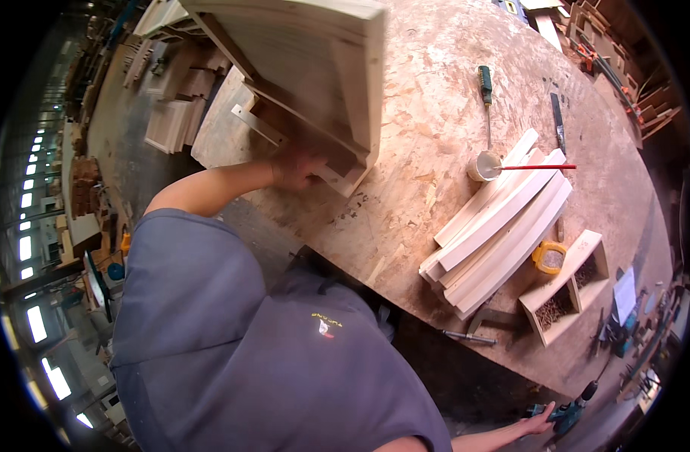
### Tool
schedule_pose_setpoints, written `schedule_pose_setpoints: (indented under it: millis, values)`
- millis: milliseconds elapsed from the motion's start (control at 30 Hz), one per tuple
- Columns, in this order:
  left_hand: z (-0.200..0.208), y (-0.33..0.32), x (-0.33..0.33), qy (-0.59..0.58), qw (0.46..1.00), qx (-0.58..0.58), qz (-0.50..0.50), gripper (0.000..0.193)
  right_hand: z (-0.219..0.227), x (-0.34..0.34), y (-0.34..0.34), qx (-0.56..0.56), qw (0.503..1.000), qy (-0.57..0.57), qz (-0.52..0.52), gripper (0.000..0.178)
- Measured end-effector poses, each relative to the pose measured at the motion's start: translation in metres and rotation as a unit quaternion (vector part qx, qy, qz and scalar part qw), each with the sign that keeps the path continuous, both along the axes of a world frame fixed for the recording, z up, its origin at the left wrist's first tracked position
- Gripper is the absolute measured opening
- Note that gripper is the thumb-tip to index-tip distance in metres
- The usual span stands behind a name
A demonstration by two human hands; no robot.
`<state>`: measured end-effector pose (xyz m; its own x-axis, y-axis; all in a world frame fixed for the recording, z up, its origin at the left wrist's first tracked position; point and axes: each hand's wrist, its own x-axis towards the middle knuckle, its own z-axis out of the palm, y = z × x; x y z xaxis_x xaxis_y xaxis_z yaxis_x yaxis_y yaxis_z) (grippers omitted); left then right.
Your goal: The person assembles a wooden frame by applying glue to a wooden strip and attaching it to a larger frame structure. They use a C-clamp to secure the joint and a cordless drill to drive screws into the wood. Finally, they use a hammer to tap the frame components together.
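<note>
My left hand is at the wooden frame, right hand at the drill; grips unclear. A slip could tip the frame off the worktop's near edge.

And here the bare left forearm is stretching over the bench near its left corner, with the left hand blurring in shadow, its grip hard to read! Away on the other side, the right forearm is hanging low outside the near edge, and the right hand is gripping close by the right corner. The torso is facing that near edge.
</note>
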<state>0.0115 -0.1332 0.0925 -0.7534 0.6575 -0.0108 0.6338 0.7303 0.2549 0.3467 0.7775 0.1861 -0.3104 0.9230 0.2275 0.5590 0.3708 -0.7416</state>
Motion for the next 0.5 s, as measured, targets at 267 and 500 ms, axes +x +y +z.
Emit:
schedule_pose_setpoints:
  millis: [267, 500]
  values:
    - [-0.001, -0.009, -0.002, 0.026, 0.998, 0.061, 0.018, 0.047, 0.177, -0.086, -0.360, -0.290, 0.897, 0.076, 0.326, 0.028]
    - [-0.005, -0.010, 0.003, 0.028, 0.995, 0.075, 0.062, 0.048, 0.216, -0.204, -0.581, -0.422, 0.802, -0.160, 0.391, 0.051]
